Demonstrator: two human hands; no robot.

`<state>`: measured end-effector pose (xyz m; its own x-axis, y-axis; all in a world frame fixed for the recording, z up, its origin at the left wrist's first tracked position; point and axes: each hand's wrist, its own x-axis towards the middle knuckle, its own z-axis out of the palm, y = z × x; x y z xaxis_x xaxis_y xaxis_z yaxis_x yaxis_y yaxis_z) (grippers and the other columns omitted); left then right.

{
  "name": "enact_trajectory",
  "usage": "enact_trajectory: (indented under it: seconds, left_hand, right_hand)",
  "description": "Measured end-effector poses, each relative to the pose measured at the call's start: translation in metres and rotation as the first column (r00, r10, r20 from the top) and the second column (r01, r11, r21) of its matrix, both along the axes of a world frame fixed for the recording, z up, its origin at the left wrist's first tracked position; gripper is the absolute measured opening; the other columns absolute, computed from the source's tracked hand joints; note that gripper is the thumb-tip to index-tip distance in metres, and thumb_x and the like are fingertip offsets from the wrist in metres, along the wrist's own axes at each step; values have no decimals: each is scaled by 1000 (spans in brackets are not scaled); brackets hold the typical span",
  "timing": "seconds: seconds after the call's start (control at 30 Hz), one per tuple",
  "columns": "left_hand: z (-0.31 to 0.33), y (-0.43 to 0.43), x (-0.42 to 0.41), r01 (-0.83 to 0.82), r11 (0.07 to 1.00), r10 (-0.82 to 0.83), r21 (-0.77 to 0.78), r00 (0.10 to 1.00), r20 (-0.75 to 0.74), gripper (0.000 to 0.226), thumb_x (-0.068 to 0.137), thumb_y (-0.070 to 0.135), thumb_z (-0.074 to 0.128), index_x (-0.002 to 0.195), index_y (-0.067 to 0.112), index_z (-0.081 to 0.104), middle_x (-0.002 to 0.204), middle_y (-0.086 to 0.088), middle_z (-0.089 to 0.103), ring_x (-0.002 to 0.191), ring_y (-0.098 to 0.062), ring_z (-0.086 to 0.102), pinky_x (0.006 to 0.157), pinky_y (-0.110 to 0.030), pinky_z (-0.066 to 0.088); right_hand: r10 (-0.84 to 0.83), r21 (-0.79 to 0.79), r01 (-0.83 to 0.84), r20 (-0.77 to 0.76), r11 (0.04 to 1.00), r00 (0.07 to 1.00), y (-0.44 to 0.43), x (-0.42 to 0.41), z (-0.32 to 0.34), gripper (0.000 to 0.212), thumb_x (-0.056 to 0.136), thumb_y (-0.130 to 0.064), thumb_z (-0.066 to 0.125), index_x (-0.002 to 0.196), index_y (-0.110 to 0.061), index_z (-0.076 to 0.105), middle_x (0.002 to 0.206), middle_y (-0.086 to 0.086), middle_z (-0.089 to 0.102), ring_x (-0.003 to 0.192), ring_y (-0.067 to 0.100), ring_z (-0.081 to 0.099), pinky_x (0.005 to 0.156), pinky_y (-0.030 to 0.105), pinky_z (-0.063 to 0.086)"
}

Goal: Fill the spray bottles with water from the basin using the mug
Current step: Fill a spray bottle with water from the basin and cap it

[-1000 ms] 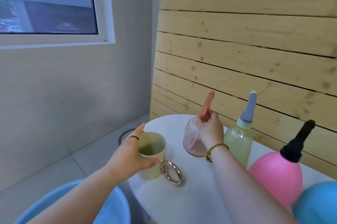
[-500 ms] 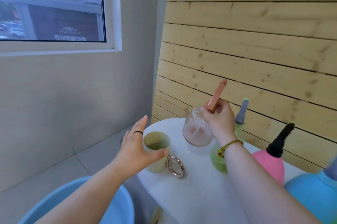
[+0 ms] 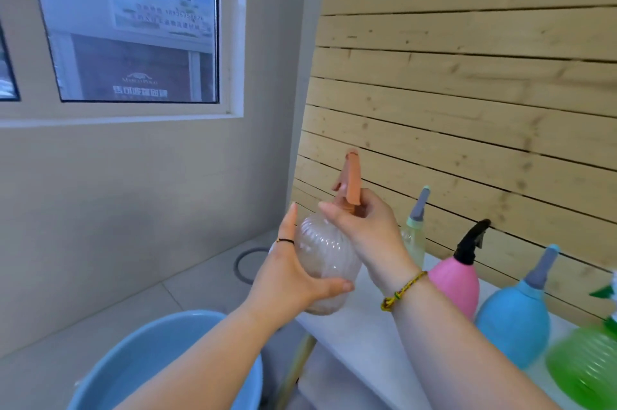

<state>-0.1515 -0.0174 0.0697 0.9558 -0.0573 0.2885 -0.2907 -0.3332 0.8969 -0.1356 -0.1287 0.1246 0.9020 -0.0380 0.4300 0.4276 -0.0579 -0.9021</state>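
Clear ribbed plastic spray bottle with orange trigger head (image 3: 325, 256): newly lifted off the white table (image 3: 367, 336), left hand (image 3: 290, 279) now off the mug, fingers wrapped round its body, right hand (image 3: 370, 229) fingers curled at the neck, unscrewing likely next.

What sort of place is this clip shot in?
Probably a balcony or utility corner of a home: tiled floor with a round drain, a wood-slat wall, a window facing street signs, and a blue basin on the floor.
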Motion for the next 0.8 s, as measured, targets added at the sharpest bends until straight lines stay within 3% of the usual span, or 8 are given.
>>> enact_trajectory:
  seconds: [0.13,0.27,0.33,0.5,0.57,0.63,0.7,0.8]
  left_hand:
    - [-13,16,-20,-28,998,27,-56,999,-21,113,28,52,73,130,33,31,111,12,55,106,-7,53,91,-24,42]
    - [-20,28,-38,25,990,-27,-140,1000,-12,86,35,30,86,105,42,38,104,17,56,98,4,53,77,-10,41]
    - [-16,33,-44,64,984,-65,-164,998,-5,84,30,34,84,102,40,42,104,16,58,98,3,54,77,-9,43]
    - [-5,41,-55,259,949,-269,-179,962,-36,85,28,40,74,108,34,48,110,3,63,105,-11,60,93,-30,47]
    - [-5,40,-56,235,962,-244,-136,968,-56,89,28,43,75,111,36,45,113,6,61,107,-10,58,96,-33,45]
    - [-6,35,-58,68,997,-69,-41,997,-33,90,27,48,76,109,44,39,113,15,57,108,-8,55,96,-30,44]
    - [-5,29,-63,-88,995,87,54,996,28,93,36,43,83,114,47,33,115,17,49,108,-7,49,93,-27,42]
    - [-11,26,-66,-108,992,108,66,994,7,97,42,37,86,123,41,33,114,16,47,106,-7,48,88,-23,40]
  right_hand:
    - [-3,-103,6,27,995,1000,17,-17,-9,26,72,-10,73,61,-24,55,44,-19,56,46,-8,50,55,7,39]
    - [64,-213,-58,19,975,998,21,-30,-13,26,74,-15,73,59,-25,54,43,-21,53,47,-6,48,56,8,38]
    - [121,-203,-117,3,972,993,23,-36,-8,24,74,-11,73,61,-23,56,45,-18,54,49,-5,49,58,10,40]
    - [464,-120,-473,-96,873,881,8,-47,10,6,67,-13,68,70,-14,63,74,0,64,76,16,58,70,16,48]
    - [514,-95,-528,-136,844,847,1,-50,11,16,67,-22,66,73,-9,57,75,-2,63,79,25,57,75,15,48]
    - [426,-114,-437,-108,892,898,1,-52,6,28,66,-26,71,74,-11,49,69,-5,55,72,17,56,74,15,46]
    - [218,-53,-220,-42,974,975,5,-53,-5,30,70,-9,75,75,-14,47,61,-9,52,58,2,55,64,12,45]
    - [123,90,-121,-14,989,992,9,-55,-15,24,73,5,68,68,-10,51,51,-8,54,48,3,53,55,13,46]
